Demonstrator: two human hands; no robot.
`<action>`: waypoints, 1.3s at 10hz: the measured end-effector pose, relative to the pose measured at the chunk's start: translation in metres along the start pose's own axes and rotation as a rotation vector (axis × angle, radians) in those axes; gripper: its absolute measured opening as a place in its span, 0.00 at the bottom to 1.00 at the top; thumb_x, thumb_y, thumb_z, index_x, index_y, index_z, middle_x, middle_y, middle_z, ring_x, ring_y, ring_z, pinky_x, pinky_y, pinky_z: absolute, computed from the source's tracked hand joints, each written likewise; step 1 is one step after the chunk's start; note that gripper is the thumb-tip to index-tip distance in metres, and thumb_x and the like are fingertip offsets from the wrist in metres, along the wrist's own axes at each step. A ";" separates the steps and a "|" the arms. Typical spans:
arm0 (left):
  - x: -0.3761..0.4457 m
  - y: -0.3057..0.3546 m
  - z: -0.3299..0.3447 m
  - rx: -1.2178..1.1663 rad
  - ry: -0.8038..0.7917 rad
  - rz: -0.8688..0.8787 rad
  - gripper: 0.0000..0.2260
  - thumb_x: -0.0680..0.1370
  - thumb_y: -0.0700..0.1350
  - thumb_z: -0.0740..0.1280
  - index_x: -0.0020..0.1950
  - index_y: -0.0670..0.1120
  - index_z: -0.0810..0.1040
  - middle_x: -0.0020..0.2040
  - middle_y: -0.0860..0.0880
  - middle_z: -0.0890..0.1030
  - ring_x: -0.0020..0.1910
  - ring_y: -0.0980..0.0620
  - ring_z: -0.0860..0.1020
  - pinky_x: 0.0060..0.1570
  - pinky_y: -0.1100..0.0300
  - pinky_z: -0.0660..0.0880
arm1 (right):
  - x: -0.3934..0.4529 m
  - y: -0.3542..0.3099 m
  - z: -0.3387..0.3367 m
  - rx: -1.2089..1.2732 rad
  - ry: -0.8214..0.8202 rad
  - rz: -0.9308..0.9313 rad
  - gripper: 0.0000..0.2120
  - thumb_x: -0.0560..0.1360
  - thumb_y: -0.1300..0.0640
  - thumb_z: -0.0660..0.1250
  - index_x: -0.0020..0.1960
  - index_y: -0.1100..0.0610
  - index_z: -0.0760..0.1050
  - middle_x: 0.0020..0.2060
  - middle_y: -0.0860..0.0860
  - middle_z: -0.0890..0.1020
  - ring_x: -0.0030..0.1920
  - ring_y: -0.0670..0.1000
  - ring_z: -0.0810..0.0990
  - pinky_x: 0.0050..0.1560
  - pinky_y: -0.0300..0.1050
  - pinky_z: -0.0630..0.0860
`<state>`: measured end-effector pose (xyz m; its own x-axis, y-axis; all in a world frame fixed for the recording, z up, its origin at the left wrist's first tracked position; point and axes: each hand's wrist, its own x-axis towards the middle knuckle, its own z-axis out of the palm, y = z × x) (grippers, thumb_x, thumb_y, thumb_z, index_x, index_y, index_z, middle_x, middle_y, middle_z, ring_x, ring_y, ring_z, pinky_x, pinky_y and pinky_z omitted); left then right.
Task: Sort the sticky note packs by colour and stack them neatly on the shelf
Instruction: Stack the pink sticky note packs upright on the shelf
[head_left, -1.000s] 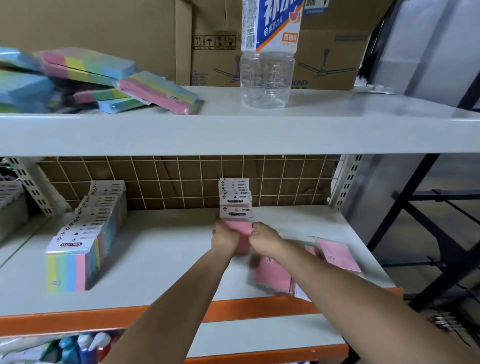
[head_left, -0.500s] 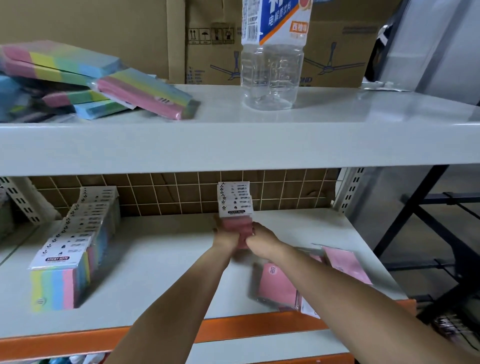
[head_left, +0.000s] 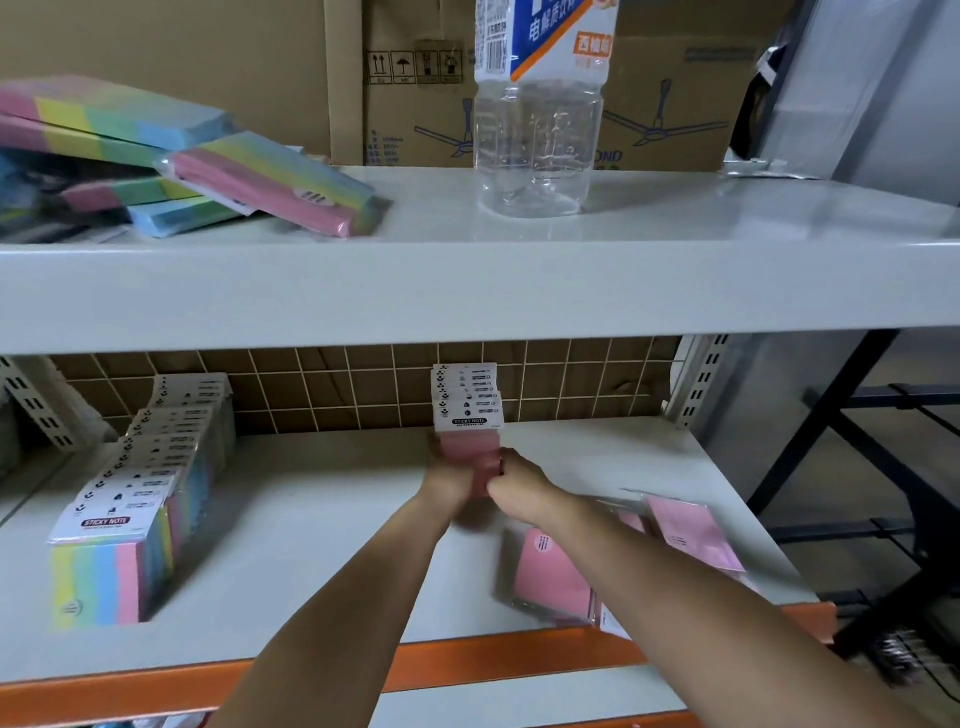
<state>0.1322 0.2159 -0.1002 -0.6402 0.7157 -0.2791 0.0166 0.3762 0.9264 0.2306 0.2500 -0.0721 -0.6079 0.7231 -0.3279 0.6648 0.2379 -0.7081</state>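
Head view: left hand (head_left: 445, 480) and right hand (head_left: 519, 486) both clamp the pink pack row (head_left: 467, 415).

Pink pack (head_left: 470, 457) at the far middle, white header card with a black label; behind it a brown wall crossed by a white wire grid (head_left: 337, 387). Far left, a row of packs (head_left: 130, 525) striped yellow, green, blue and pink. Near right, flat pink packs (head_left: 556, 577). Grey-white shelf (head_left: 322, 530), orange front edge. Up top, rainbow-striped packs (head_left: 270, 182) and a clear bottle (head_left: 537, 145) with a blue, white and orange label
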 end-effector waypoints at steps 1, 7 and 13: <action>0.001 0.005 -0.003 0.017 0.010 -0.060 0.15 0.77 0.35 0.64 0.63 0.39 0.72 0.50 0.40 0.80 0.51 0.46 0.81 0.45 0.61 0.80 | 0.003 0.001 0.003 -0.020 -0.031 0.030 0.18 0.75 0.57 0.57 0.64 0.56 0.71 0.59 0.55 0.78 0.58 0.55 0.76 0.58 0.46 0.74; -0.064 0.024 -0.005 0.460 0.246 -0.009 0.21 0.74 0.40 0.64 0.66 0.39 0.66 0.64 0.40 0.69 0.62 0.39 0.71 0.59 0.49 0.72 | -0.034 0.000 -0.060 -0.173 0.003 0.048 0.07 0.78 0.64 0.60 0.45 0.56 0.73 0.38 0.52 0.77 0.37 0.50 0.77 0.49 0.45 0.78; -0.115 0.016 0.046 1.154 -0.602 0.305 0.39 0.71 0.48 0.70 0.77 0.50 0.52 0.77 0.48 0.56 0.77 0.44 0.49 0.72 0.40 0.53 | -0.070 0.039 -0.064 -0.129 0.112 0.106 0.10 0.75 0.66 0.61 0.49 0.66 0.81 0.43 0.61 0.84 0.43 0.57 0.85 0.49 0.50 0.82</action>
<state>0.2412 0.1669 -0.0651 -0.0634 0.8933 -0.4450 0.9241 0.2208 0.3118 0.3266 0.2498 -0.0368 -0.4841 0.8145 -0.3197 0.7772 0.2324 -0.5848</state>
